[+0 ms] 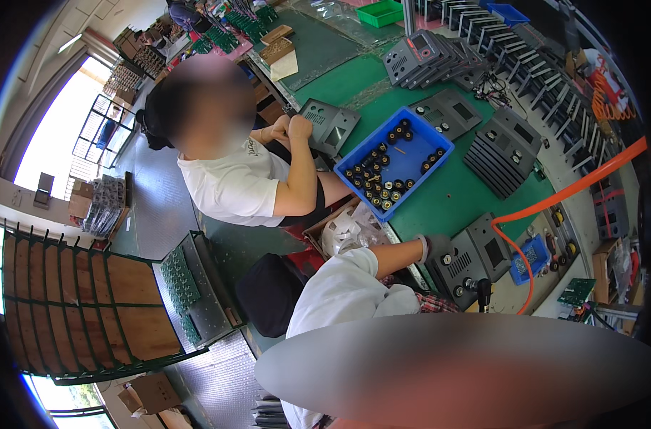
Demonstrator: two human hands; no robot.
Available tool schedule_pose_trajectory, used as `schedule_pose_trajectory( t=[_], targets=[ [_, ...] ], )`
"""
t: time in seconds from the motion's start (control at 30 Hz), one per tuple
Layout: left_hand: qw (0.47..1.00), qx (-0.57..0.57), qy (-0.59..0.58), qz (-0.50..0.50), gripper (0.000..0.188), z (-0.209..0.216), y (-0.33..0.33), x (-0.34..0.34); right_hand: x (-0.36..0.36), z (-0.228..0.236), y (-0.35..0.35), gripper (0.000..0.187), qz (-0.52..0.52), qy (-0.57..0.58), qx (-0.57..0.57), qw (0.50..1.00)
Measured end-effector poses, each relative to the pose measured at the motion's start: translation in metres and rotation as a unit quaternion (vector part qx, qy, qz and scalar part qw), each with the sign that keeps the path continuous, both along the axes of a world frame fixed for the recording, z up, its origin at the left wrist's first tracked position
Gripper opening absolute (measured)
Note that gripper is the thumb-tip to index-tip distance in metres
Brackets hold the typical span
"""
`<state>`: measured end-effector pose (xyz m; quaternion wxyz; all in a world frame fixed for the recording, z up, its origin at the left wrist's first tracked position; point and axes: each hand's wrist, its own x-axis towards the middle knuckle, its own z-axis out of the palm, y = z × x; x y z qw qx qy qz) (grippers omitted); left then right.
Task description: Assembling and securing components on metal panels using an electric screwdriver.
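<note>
My left hand, in a grey glove, is at the upper left edge of a dark grey panel and appears to grip it. The panel has vent slots, a rectangular window and silver round fittings. A black tool or fitting touches its lower edge; what holds it is hidden behind a large blurred area. My right hand is not in view. Across from the panel, a blue bin holds many black knob-like parts with brass centres.
A co-worker in a white shirt sits at left, both hands at another panel. Stacked panels stand beyond mine. An orange hose crosses above the bench. A small blue tray lies right of my panel.
</note>
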<state>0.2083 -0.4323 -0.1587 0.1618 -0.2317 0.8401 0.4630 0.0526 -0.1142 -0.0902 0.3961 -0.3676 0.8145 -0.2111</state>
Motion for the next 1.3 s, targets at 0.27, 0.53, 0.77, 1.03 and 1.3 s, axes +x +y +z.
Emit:
schedule_pose_trajectory(
  t=[0.27,0.53,0.77,1.03,1.3],
  targets=[
    [0.994,0.062,0.014,0.092,0.031,0.014,0.005,0.010,-0.001,0.000,0.001,0.025,0.003,0.004,0.010,1.000],
    [0.995,0.039,0.045,0.074,0.036,0.022,0.009,0.019,0.000,0.000,-0.002,0.026,0.007,0.009,0.020,1.000],
    [0.947,0.223,0.032,0.231,0.039,0.006,0.018,0.021,0.006,0.005,0.004,0.027,0.005,0.022,0.032,0.999],
    [0.960,-0.110,0.252,-0.052,0.021,-0.002,0.009,0.032,0.014,0.030,-0.003,0.028,0.234,0.207,-0.141,0.939],
    [0.954,0.193,0.192,0.125,0.021,0.015,0.015,0.033,0.030,0.061,-0.011,0.046,-0.010,-0.022,0.010,1.000]
  ],
)
